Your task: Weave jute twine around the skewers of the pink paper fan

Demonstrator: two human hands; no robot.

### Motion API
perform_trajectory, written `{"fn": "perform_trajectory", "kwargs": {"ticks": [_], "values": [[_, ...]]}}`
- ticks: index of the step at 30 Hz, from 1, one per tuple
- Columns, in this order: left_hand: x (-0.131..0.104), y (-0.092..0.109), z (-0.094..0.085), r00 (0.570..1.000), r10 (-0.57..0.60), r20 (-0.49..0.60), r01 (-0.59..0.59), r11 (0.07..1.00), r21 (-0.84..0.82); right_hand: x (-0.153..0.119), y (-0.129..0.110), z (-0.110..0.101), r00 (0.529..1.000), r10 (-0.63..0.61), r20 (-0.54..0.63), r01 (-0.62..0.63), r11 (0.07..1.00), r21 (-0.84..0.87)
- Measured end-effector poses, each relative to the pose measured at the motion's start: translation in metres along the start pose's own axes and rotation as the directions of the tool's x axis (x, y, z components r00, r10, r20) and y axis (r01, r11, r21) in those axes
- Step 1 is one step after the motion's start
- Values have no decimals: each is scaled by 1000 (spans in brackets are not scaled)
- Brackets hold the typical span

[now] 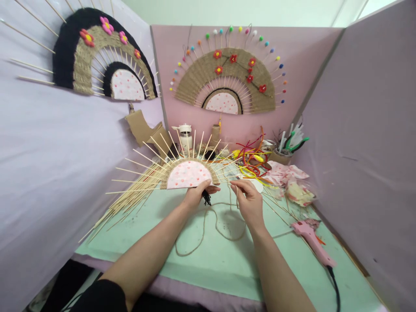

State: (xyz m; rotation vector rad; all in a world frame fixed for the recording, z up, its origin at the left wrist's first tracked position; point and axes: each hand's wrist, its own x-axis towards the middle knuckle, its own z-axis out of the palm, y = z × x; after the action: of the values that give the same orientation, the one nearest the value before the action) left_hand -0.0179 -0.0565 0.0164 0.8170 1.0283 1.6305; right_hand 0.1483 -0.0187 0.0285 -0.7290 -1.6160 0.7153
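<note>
My left hand [199, 193] grips the lower right edge of a half-round fan frame [188, 174], its thumb lying on the front. Pink dotted cloth covers the frame's middle, a band of woven twine [165, 177] curves around it, and thin wooden sticks [142, 157] radiate outward. A black tassel-like bundle [206, 198] hangs by that hand. To the right, my right hand [248, 197] pinches a strand of jute twine [231, 195] close to the lowest right sticks. The rest of the twine loops loosely over the table below both hands.
Loose sticks [130, 199] lie at left on the green-covered table [224, 271]. A pink glue gun [313, 242] rests at right, near crumpled dotted cloth [282, 173] and colored pipe cleaners [251, 151]. Finished fans hang on the left wall [86, 65] and back wall [227, 73].
</note>
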Motion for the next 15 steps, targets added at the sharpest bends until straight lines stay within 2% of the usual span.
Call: {"fn": "perform_trajectory", "kwargs": {"ticks": [3, 10, 15], "values": [[0, 0, 0, 1000, 11, -4, -11, 1000, -14, -1, 2, 0, 999, -28, -35, 27, 1000, -13], [0, -2, -1, 1000, 24, 10, -24, 999, -28, -7, 3, 3, 987, 1, -159, -13, 997, -72], [-1, -2, 0, 1000, 18, 1, -18, 1000, -20, -6, 1, 2, 995, -22, -94, 8, 989, -146]]}}
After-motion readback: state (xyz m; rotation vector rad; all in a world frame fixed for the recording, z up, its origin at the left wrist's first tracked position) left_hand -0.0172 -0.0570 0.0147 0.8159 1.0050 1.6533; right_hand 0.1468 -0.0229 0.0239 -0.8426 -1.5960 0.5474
